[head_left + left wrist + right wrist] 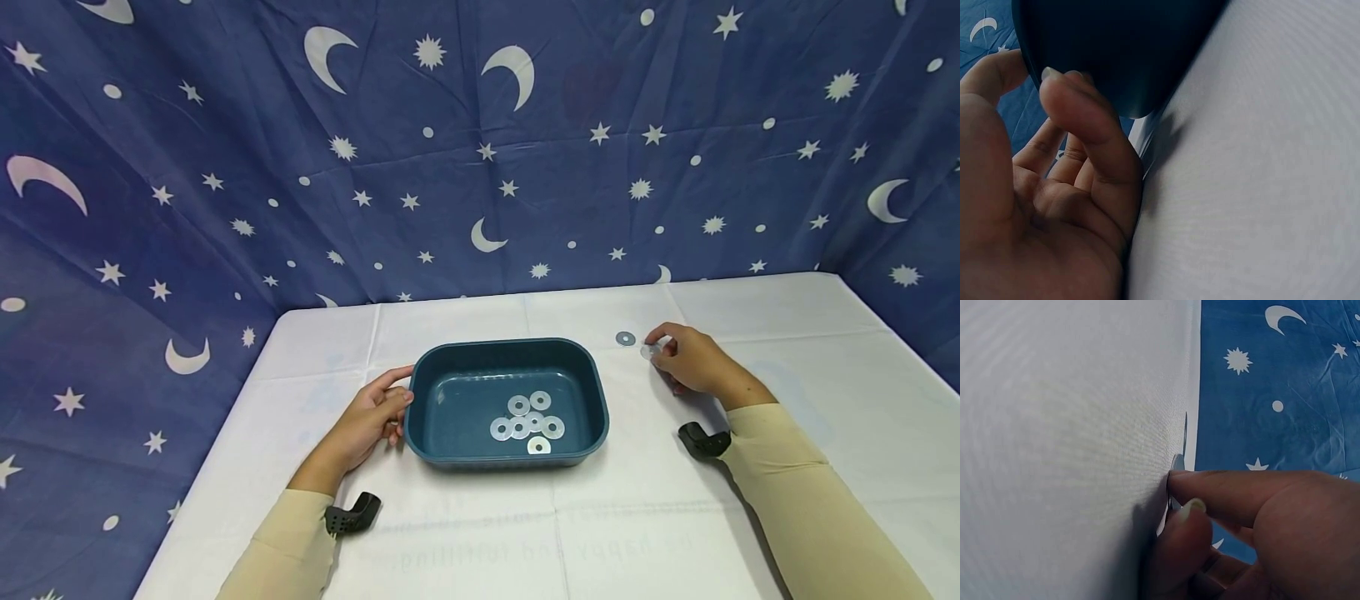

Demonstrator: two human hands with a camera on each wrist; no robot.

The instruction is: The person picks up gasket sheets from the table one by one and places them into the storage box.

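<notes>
A dark teal rectangular tray [442,460] stands on the white-covered table, with several flat metal washers [552,427] lying together in its right half. My left hand [367,421] rests at the tray's left end, thumb and forefinger touching the outside near the rim. In the left wrist view, its fingers [1079,112] lie loosely bent against the tray wall. Right of the tray, my right hand [693,360] pinches a washer [649,352] between thumb and forefinger, low over the cloth. Its tilted edge shows in the right wrist view. Another washer [626,338] lies flat just left of those fingertips.
The white cloth [480,533] covers the table and carries faint printing. A blue curtain [450,167] with moons and stars hangs behind the table and along both sides. Each wrist wears a black camera mount, on the left [352,514] and right [703,442].
</notes>
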